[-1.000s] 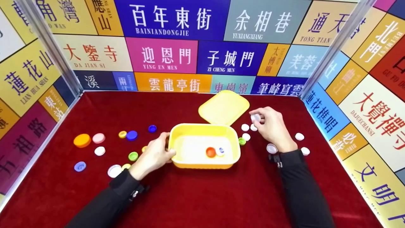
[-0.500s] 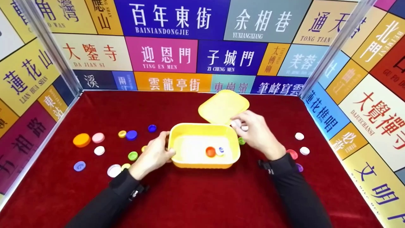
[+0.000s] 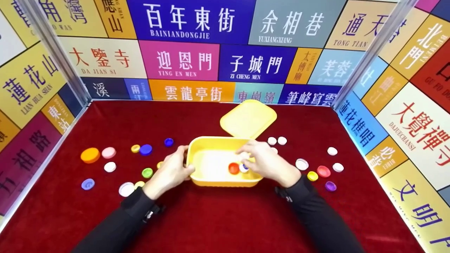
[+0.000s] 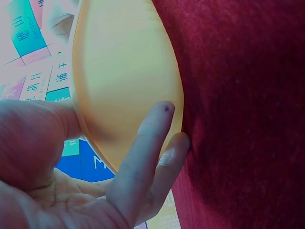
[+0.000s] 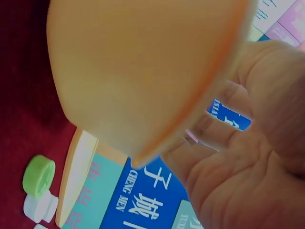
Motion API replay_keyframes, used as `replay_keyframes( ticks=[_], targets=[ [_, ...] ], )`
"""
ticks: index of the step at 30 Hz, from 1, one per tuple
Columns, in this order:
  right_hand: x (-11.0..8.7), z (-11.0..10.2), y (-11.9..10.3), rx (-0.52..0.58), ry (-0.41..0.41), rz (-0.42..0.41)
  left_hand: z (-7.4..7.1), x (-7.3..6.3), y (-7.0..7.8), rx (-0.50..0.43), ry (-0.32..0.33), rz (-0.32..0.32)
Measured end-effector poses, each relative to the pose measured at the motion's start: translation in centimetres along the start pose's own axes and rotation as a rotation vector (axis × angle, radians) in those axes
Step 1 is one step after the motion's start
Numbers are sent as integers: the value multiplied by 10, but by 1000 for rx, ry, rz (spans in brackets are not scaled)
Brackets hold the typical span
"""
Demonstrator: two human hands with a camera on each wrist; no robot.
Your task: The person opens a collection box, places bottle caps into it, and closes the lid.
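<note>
My left hand [image 3: 171, 168] grips the left end of a yellow plastic box [image 3: 211, 183], thumb over the rim; the left wrist view shows its fingers [image 4: 143, 152] against the outer wall. My right hand [image 3: 269, 163] reaches over the box's right rim with bent fingers pointing down inside. In the right wrist view the box wall [image 5: 138, 71] hides those fingertips, and I cannot tell whether they still pinch the white bottle cap. Below them on the box floor lie a red cap [image 3: 233, 168] and a white-and-blue cap [image 3: 243, 168].
Behind the box lies a yellow lid [image 3: 249, 118]. Several loose caps are spread to the left, among them an orange cap [image 3: 90, 155] and a blue cap [image 3: 146, 150]. More lie to the right, including a red-pink cap [image 3: 323, 171] and a purple cap [image 3: 330, 186]. Printed panels [image 3: 182, 59] surround the red cloth.
My right hand has carried a white cap leftward from beside the lid, and now reaches over the box's right rim. My left hand has kept its grip on the box.
</note>
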State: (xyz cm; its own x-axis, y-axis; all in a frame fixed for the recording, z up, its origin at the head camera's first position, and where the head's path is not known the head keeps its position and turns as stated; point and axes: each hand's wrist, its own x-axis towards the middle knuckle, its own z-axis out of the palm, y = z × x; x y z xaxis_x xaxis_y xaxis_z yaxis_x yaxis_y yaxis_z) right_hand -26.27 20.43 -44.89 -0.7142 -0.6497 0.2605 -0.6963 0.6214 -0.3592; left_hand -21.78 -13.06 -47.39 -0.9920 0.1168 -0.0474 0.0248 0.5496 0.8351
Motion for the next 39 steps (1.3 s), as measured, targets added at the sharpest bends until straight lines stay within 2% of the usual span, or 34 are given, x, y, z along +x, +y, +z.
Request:
replay_keyframes(
  ticks=[6, 14, 34, 39],
  targets=[
    [-1, 9, -1, -36, -38, -18, 1, -1, -1, 4, 1, 0],
    [-1, 7, -3, -7, -34, 1, 1, 0, -2, 21, 0, -16],
    [1, 1, 0, -8, 23, -48, 1, 2, -2, 23, -2, -16],
    [-2, -9, 3, 29, 63, -6, 1, 2, -2, 17, -4, -18]
  ],
)
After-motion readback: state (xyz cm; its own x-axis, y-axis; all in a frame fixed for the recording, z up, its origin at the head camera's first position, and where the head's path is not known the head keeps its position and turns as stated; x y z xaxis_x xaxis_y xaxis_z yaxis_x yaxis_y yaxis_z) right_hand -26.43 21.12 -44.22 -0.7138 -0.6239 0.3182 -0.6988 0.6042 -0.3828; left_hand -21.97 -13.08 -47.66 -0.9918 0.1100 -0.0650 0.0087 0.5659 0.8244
